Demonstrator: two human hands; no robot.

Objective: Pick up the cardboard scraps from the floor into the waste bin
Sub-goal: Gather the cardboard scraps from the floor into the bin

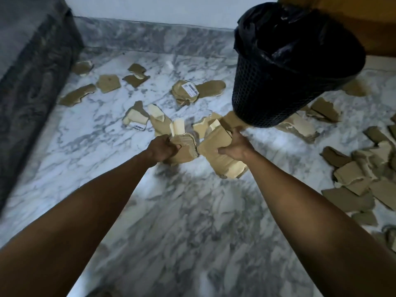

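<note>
My left hand [164,148] is shut on a bunch of brown cardboard scraps [184,146] held above the floor. My right hand [236,144] grips a larger folded cardboard piece [216,155] right beside it. The black mesh waste bin [278,86], lined with a black bag, stands upper right, just beyond my right hand. Several torn scraps lie on the marble floor: a labelled one [188,91] in the middle, others [107,83] toward the left, and a pile [360,181] at the right.
A dark grey patterned bed or sofa side [32,82] runs along the left. A marble skirting and pale wall [150,9] close the far end. Wooden furniture [353,22] stands behind the bin. Bare marble floor [182,232] lies between my arms.
</note>
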